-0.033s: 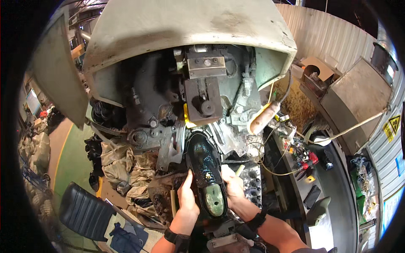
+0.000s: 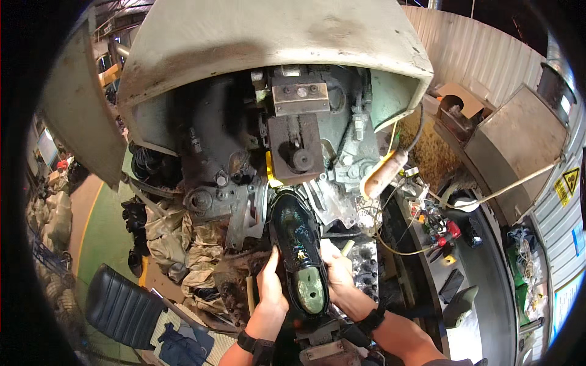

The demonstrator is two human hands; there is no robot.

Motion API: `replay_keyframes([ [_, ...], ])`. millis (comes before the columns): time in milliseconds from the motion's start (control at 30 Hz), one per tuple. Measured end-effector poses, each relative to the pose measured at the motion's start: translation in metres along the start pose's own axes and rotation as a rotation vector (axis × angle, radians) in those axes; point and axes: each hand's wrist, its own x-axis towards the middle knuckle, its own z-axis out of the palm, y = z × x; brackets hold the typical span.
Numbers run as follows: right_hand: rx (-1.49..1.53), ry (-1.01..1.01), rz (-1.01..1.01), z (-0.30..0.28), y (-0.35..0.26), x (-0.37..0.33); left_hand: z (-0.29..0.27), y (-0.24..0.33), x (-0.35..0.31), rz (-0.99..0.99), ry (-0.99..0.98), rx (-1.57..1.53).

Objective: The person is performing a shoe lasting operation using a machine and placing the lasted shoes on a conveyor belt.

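No visible shift since the earlier frame: same pose, shoe in the same spot, both hands in place. Left hand [image 2: 272,285] clasped along the left flank of the black shoe [image 2: 299,256], fingers wrapped to the upper, thumb on the sole edge. Right hand [image 2: 335,270] closed on the right flank, fingers curled at the sole rim. Shoe glossy black, sole-up, toe pointed into the machine [image 2: 293,140], heel end nearest the body showing a pale greenish oval insole board. Toe tucked under a dark square steel block with a round boss, just below a yellow tab. Machine body: greasy cast metal, grimy, bolts and round hubs, capped by a big curved cream hood [image 2: 274,43], scuffed and stained. Crumpled tan rags [image 2: 183,244] stuffed at the machine's left base. Black ribbed padded seat [image 2: 119,308] lower left. Dark wristbands on both wrists. Right side: narrow dark bench [image 2: 482,299] with small red and black tools, yellow wire looping across. Beige metal box [image 2: 519,143] and corrugated pale wall behind.
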Motion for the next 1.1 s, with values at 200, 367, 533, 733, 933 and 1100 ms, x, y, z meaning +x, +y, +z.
replay_keyframes([
  [200, -0.023, 0.038, -0.024, 0.002, 0.0, 0.009, 0.0, 0.004, 0.007, -0.029, -0.041, -0.14],
  [367, -0.025, 0.092, 0.037, 0.0, 0.002, 0.012, -0.014, -0.012, 0.022, 0.001, -0.013, -0.156],
  [533, -0.054, -0.005, -0.012, -0.009, 0.006, 0.025, -0.026, -0.029, 0.041, 0.282, 0.227, -0.024],
  [733, -0.064, -0.022, 0.026, -0.037, 0.019, 0.039, -0.041, -0.041, 0.057, 0.341, 0.269, 0.024],
  [933, -0.062, -0.042, -0.041, -0.031, 0.024, 0.038, -0.052, -0.05, 0.067, 0.39, 0.111, -0.041],
  [1100, -0.004, -0.012, -0.037, -0.004, 0.01, 0.027, -0.048, -0.046, 0.061, 0.353, 0.108, -0.065],
])
